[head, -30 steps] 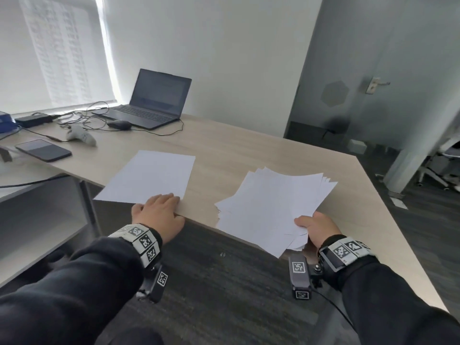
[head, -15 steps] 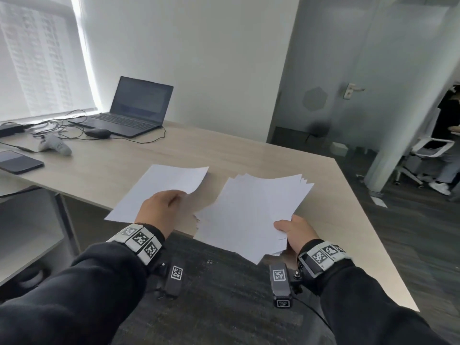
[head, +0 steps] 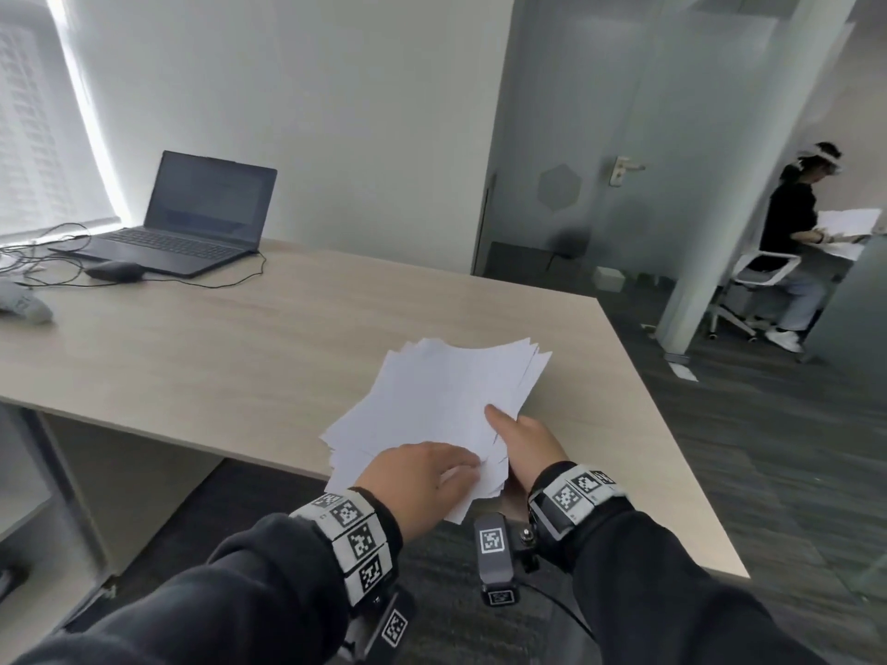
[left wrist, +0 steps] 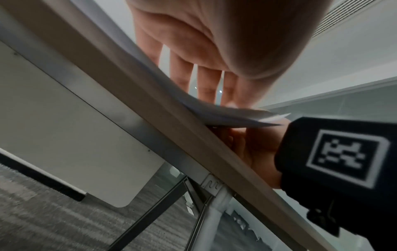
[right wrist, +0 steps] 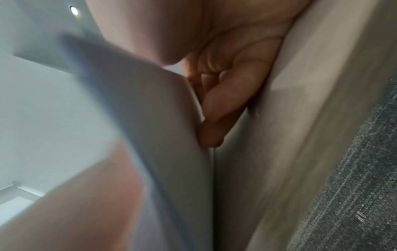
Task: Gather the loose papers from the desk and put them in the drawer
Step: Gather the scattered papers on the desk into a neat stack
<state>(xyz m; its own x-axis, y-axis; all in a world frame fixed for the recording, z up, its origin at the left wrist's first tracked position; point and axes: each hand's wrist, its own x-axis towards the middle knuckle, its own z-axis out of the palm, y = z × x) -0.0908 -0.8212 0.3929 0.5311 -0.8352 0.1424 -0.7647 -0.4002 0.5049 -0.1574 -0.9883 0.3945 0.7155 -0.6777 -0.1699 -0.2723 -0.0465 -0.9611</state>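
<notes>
A fanned stack of white paper sheets [head: 451, 405] overhangs the pale wood worktop [head: 240, 357] edge at five o'clock. Right hand [head: 525, 441] pinches it, thumb on top; left hand [head: 422, 482] lies flat on it, fingers straight. No container shows.

Clearances about the paper stack [head: 446, 405], which overhangs the near edge of the desk [head: 249, 357]. Left of the stack: bare desktop, open to passage. Far left of the stack: laptop [head: 192, 223], mouse [head: 114, 271] and trailing cables [head: 43, 252] obstruct the back corner. Right of the stack: a bare strip runs to the desk's edge. On the stack's near corner: left hand [head: 422, 482] above, right hand [head: 523, 439] beside, occupying that approach.
</notes>
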